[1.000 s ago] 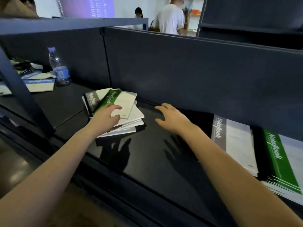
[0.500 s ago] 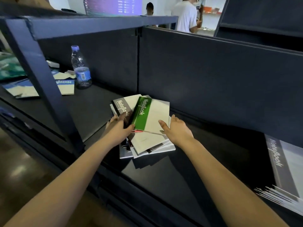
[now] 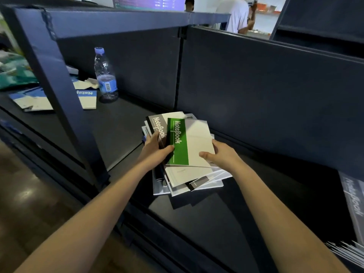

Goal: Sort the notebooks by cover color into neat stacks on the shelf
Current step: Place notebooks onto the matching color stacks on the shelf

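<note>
The green notebook (image 3: 189,142) lies on top of a loose, fanned pile of notebooks (image 3: 189,180) on the dark shelf (image 3: 216,213), its green band to the left and its white cover tilted slightly up at the near edge. It sits between the 2 hands. The left hand (image 3: 155,152) grips its left side with the thumb curled onto the green band, and its fingers reach over the grey notebook (image 3: 157,125) just beneath. The right hand (image 3: 222,156) grips the right edge, thumb pressed on the white cover and fingers curled round the far side. The pile is close to the shelf's back panel. To the left, beyond the slanted metal post (image 3: 53,75), a water bottle (image 3: 105,75) stands upright just beside a blue notebook (image 3: 86,96). At the far right edge of the shelf, well apart from the hands, lies a grey stack (image 3: 352,203).
</note>
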`<state>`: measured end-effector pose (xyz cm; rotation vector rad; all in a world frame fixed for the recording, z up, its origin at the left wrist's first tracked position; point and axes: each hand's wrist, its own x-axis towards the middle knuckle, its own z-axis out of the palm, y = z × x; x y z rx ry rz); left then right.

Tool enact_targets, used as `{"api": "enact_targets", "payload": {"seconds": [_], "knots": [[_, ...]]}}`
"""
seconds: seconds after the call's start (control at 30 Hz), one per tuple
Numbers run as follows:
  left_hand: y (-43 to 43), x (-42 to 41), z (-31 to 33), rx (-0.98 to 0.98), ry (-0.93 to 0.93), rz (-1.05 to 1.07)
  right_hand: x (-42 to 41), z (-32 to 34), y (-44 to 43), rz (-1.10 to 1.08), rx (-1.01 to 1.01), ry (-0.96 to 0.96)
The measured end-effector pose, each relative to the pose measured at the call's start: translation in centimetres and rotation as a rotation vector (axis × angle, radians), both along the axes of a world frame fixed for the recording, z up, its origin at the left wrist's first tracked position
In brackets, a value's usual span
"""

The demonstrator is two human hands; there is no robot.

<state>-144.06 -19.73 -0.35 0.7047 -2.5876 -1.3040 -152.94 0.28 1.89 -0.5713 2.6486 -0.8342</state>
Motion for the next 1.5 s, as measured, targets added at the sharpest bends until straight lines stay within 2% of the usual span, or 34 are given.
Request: {"api": "enact_targets", "payload": {"seconds": [0.23, 0.33, 0.43, 0.53, 0.77, 0.9, 1.03, 1.1, 1.23, 1.5], "knots": [[0.4, -0.8, -1.1, 0.005, 0.046, 0.062, -0.4, 0.1, 0.2, 0.006, -0.03, -0.074], [0.3, -0.4, -0.8, 0.025, 0.126, 0.072, -0.5, 0.5, -0.1, 0.025, -0.036, -0.126], [0.4, 0.2, 0.0, 0.044, 0.19, 0.069, -0.3, 0.0, -1.0, -0.001, 0.027, -0.024], [0.6, 0.9, 0.5, 0.126, 0.233, 0.064, 0.3, -0.2, -1.3, -0.037, -0.001, 0.047], [1.5, 1.9, 1.0, 0.356, 0.409, 0.043, 1.0, -0.1, 0.5, -0.091, -0.154, 0.027], [1.5, 2.0, 1.1, 0.398, 0.408, -0.05, 1.2, -0.1, 1.5, -0.094, -0.161, 0.024], [2.8, 2.1, 1.5, 0.51, 0.399, -0.17, 1.1, -0.1, 3.0, -0.186, -0.208, -0.03], [3.6, 1.9, 1.9, 0.533, 0.4, -0.193, 1.2, -0.3, 4.0, -0.252, -0.256, -0.039], [5.4, 1.2, 3.0, 0.592, 0.419, -0.217, 1.8, -0.6, 6.1, -0.35, -0.486, -0.054], [10.7, -0.9, 5.0, 0.739, 0.441, -0.23, 4.0, 1.4, 12.2, -0.415, -0.833, 0.08]]}}
